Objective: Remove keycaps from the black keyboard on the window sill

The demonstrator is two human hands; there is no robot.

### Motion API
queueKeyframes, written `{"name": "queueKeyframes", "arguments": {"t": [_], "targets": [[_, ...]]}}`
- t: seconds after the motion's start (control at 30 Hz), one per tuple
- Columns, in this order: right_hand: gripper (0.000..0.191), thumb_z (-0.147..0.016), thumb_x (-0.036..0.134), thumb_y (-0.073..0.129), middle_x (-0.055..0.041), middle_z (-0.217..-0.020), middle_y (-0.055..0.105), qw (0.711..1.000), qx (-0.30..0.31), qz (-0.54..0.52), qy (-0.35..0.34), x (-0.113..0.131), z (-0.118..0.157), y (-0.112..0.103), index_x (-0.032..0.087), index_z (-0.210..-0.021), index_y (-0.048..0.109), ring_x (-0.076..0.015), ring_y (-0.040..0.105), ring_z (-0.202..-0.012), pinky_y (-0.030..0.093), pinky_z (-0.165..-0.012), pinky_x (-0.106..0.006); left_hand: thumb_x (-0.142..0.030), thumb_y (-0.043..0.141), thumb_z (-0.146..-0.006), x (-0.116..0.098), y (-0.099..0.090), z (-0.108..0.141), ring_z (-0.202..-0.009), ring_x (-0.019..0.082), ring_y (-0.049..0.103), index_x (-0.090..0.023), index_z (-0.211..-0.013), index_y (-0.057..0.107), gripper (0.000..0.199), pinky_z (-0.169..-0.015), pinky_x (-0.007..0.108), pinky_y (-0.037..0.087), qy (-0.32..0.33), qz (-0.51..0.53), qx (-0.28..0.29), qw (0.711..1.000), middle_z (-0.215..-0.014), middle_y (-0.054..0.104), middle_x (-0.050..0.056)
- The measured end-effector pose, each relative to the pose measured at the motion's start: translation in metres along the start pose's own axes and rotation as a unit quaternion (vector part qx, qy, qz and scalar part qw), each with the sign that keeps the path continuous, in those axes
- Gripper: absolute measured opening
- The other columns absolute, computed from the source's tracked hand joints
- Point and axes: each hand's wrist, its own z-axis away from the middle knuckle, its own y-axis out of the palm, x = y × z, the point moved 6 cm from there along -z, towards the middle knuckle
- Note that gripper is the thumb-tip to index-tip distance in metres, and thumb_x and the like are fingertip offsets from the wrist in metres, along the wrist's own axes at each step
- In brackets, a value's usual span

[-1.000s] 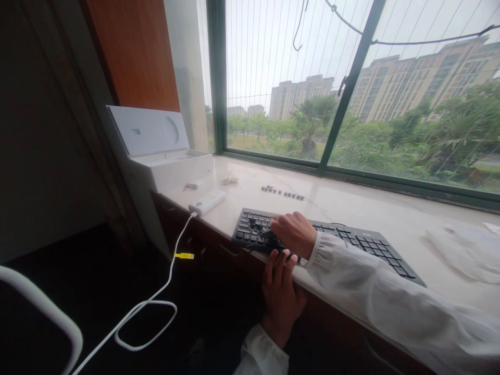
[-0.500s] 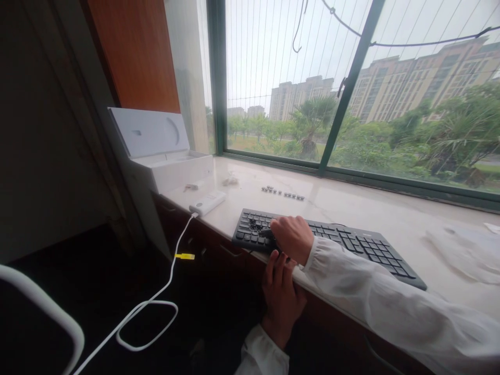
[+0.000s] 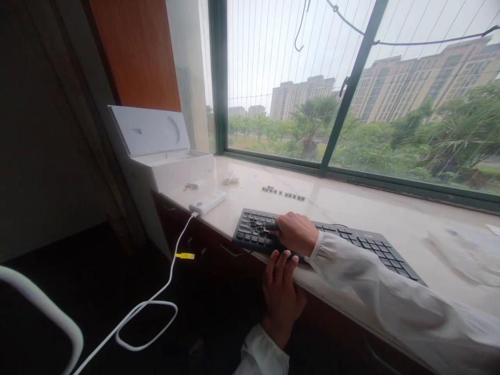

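A black keyboard lies along the front edge of the pale sill, with some keycaps off at its left part. Closed round a dark tool, my right hand is over the keyboard, the tool's tip at the bare key spots. Below, my left hand rests its fingertips against the keyboard's front edge, fingers stretched out. Several small loose keycaps stand in rows on the sill behind the keyboard.
An open white box stands at the sill's left end. Near it are a white power bank with a white cable hanging down, and small plastic bits. Clear plastic wrapping lies at right. A window is behind.
My right hand has shifted slightly right and up with the dark tool, showing more of the bare key spots. My left hand stays in place.
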Motion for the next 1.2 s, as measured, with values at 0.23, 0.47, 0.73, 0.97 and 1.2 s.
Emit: {"name": "queueKeyframes", "arguments": {"t": [0.23,0.47,0.73,0.97,1.2], "targets": [[0.037,-0.088,0.045,0.053,-0.0161,-0.089,0.072,0.999,0.012,-0.027,0.023,-0.005,-0.002,0.002,0.014,-0.092,0.072,-0.0269,0.07,-0.083,0.042,-0.061,-0.029,-0.014,0.048,-0.076,0.001,0.002,0.001,-0.129,0.023,0.045,-0.02,-0.12,0.06,0.046,-0.105,0.037,0.039,-0.005,0.006,-0.001,1.0,-0.127,0.062,0.005],[0.044,-0.088,0.054,0.05,-0.0119,-0.091,0.072,0.995,0.056,-0.086,0.011,-0.009,-0.006,0.002,0.017,-0.095,0.072,-0.0192,0.066,-0.079,0.039,-0.062,-0.025,-0.016,0.048,-0.077,0.0,-0.001,-0.001,-0.128,0.023,0.047,-0.019,-0.12,0.059,0.044,-0.102,0.038,0.042,0.002,-0.005,0.003,1.0,-0.125,0.063,0.007],[0.037,-0.086,0.052,0.055,-0.0094,-0.087,0.071,0.996,0.009,-0.074,0.044,-0.029,-0.005,-0.018,0.021,-0.092,0.074,-0.0201,0.067,-0.083,0.04,-0.067,-0.026,-0.019,0.047,-0.083,-0.001,-0.003,-0.003,-0.128,0.022,0.046,-0.021,-0.119,0.06,0.038,-0.104,0.036,0.04,-0.004,-0.001,0.009,1.0,-0.125,0.064,0.004],[0.034,-0.085,0.049,0.058,-0.0125,-0.089,0.072,0.999,0.012,-0.014,0.026,-0.009,0.001,-0.006,0.019,-0.091,0.073,-0.0255,0.069,-0.08,0.041,-0.061,-0.029,-0.018,0.048,-0.081,-0.001,-0.004,-0.003,-0.127,0.023,0.047,-0.02,-0.12,0.06,0.04,-0.102,0.036,0.042,0.003,-0.013,0.019,1.0,-0.125,0.063,0.005],[0.035,-0.088,0.048,0.055,-0.0139,-0.089,0.072,1.0,0.014,-0.007,0.026,-0.003,0.003,-0.007,0.017,-0.091,0.072,-0.0275,0.07,-0.083,0.045,-0.063,-0.031,-0.014,0.049,-0.077,-0.001,-0.005,-0.003,-0.126,0.022,0.048,-0.021,-0.118,0.061,0.044,-0.103,0.035,0.042,-0.006,-0.008,0.003,1.0,-0.124,0.065,0.004]]}}
